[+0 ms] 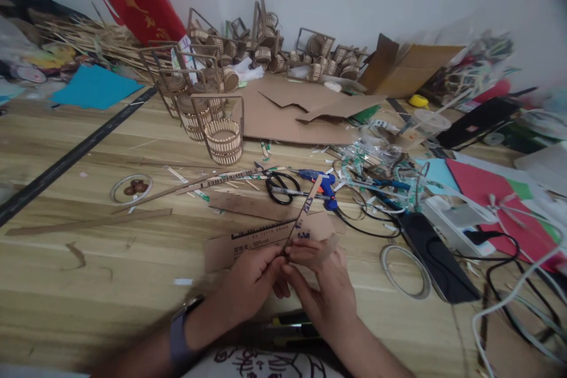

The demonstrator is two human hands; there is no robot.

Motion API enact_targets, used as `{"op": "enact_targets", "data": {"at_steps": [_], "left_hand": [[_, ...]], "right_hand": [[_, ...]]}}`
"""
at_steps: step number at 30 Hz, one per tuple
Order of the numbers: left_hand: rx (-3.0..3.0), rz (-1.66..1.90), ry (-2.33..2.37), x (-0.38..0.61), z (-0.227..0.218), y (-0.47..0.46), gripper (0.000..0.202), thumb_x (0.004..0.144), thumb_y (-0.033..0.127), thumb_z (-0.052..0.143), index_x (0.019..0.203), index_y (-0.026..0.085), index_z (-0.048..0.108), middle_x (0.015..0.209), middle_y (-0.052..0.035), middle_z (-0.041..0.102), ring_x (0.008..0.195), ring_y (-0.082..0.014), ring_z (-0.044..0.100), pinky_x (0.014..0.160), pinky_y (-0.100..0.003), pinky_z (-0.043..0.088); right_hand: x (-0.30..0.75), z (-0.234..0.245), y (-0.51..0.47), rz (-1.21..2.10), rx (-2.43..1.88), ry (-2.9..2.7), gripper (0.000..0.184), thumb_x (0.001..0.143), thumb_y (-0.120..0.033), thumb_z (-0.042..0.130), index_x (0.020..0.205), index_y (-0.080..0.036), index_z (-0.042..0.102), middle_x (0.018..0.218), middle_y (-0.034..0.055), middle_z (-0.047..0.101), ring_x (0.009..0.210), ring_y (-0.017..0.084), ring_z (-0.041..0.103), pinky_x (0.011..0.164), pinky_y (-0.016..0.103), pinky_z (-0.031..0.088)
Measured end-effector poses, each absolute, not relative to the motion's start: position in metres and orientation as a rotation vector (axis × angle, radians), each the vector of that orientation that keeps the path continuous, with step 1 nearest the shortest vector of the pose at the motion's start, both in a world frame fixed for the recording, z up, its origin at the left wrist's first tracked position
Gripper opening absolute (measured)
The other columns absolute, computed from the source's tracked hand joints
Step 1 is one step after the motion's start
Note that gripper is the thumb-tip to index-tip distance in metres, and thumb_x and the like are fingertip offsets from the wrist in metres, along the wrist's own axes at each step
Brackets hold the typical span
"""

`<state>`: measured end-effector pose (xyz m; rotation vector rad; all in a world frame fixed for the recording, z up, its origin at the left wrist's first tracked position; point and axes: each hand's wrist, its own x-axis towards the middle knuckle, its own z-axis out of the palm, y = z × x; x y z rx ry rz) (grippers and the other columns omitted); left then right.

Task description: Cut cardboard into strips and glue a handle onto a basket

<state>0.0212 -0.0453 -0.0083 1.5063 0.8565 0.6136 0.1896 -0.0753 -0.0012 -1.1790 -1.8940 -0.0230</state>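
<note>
A narrow printed cardboard strip [306, 208] sticks up and away from between my two hands. At its near end, the thumb and fingers of my left hand [254, 277] are closed on it. The fingertips of my right hand [326, 283] meet the left ones there and pinch the same end; a piece of brown paper or tape [328, 249] lies across its fingers. Just beyond the hands is a flat piece of printed cardboard [261, 242]. Black-handled scissors [283, 189] and a blue glue gun [325, 183] lie farther out.
Small baskets with tall handles [224, 142] stand behind. A tape ring [132, 189] with brown balls is on the left. At right are another ring [405, 271], a phone [436, 257], a white power strip [458, 224] and cables. Cardboard sheets [266, 109] lie toward the wall.
</note>
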Motion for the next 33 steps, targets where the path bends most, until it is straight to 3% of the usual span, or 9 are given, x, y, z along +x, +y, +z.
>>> {"op": "enact_targets", "data": {"at_steps": [5,14,21,26,33], "left_hand": [[1.560,0.631,0.875,0.0214,-0.0062,-0.0453,0.046,0.104,0.054,0.038,0.083,0.018,0.060,0.066,-0.0035,0.069,0.060,-0.0164,0.066,0.059,-0.024,0.050],[1.573,0.597,0.811,0.0194,-0.0012,-0.0473,0.049,0.105,0.052,0.038,0.082,0.017,0.065,0.073,-0.0048,0.072,0.066,-0.0154,0.069,0.064,-0.023,0.052],[1.526,0.630,0.841,0.0205,-0.0027,-0.0450,0.046,0.103,0.055,0.043,0.090,0.017,0.064,0.075,-0.0046,0.071,0.067,-0.0161,0.068,0.063,-0.024,0.051],[1.512,0.639,0.869,0.0198,-0.0030,-0.0449,0.046,0.103,0.055,0.040,0.086,0.018,0.062,0.071,-0.0042,0.070,0.064,-0.0167,0.067,0.061,-0.024,0.051],[1.561,0.630,0.849,0.0196,-0.0025,-0.0468,0.040,0.105,0.045,0.040,0.088,0.017,0.064,0.074,-0.0049,0.073,0.065,-0.0157,0.069,0.065,-0.024,0.052]], "right_hand": [[0.1887,-0.0022,-0.0738,-0.047,-1.174,-1.884,0.015,0.095,-0.013,0.059,0.101,-0.026,0.064,0.089,-0.0006,0.080,0.087,0.021,0.074,0.087,0.039,0.045],[0.1923,0.0047,-0.0766,0.215,-1.274,-1.692,0.012,0.098,-0.020,0.055,0.091,-0.028,0.062,0.083,0.0001,0.077,0.076,0.019,0.075,0.069,0.032,0.055],[0.1909,0.0057,-0.0749,0.087,-1.146,-1.806,0.014,0.093,-0.015,0.060,0.096,-0.028,0.063,0.082,-0.0011,0.078,0.081,0.019,0.076,0.075,0.034,0.055],[0.1922,0.0022,-0.0724,-0.011,-1.136,-1.876,0.012,0.093,-0.017,0.063,0.099,-0.026,0.064,0.093,0.0017,0.079,0.089,0.021,0.075,0.081,0.037,0.054],[0.1932,0.0045,-0.0749,-0.018,-1.194,-1.834,0.018,0.092,-0.013,0.059,0.101,-0.028,0.064,0.087,0.0005,0.079,0.081,0.021,0.075,0.078,0.037,0.052]]}}
